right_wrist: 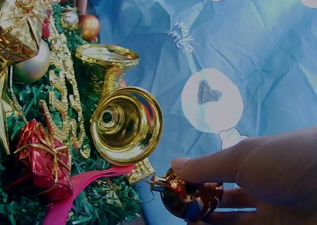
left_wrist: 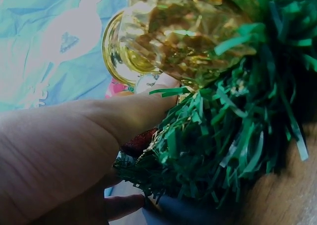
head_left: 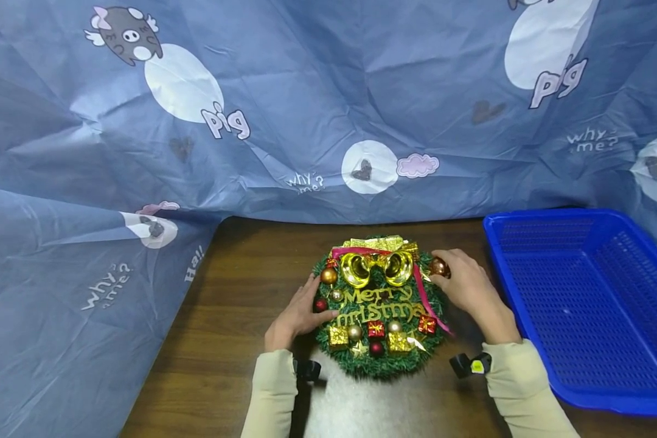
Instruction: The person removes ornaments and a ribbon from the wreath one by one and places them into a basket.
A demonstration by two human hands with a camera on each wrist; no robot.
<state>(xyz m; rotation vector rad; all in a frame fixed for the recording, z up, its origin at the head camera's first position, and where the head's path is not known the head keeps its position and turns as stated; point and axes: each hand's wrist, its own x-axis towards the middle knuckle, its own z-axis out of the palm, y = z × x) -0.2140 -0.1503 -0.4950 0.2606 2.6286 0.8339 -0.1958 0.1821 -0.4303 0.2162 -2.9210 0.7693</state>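
A green tinsel Christmas wreath [head_left: 361, 367] lies on the table, with gold "Merry Christmas" lettering [head_left: 380, 296] across it. Two gold bells [head_left: 398, 268] sit near its top, among small gift boxes, baubles and a pink ribbon [head_left: 423, 292]. My left hand [head_left: 297, 310] grips the wreath's left edge, thumb over the front; in the left wrist view the other fingers are partly hidden behind the tinsel [left_wrist: 213, 136]. At the upper right edge, my right hand [head_left: 468, 286] pinches a shiny copper bauble [right_wrist: 183, 197] between thumb and fingers. Its metal cap points toward the wreath.
A blue plastic basket [head_left: 525, 316] stands to the right, close to my right forearm. The wooden table [head_left: 224, 340] extends to the left. Behind hangs a blue printed cloth [head_left: 306, 121], which also covers the left side.
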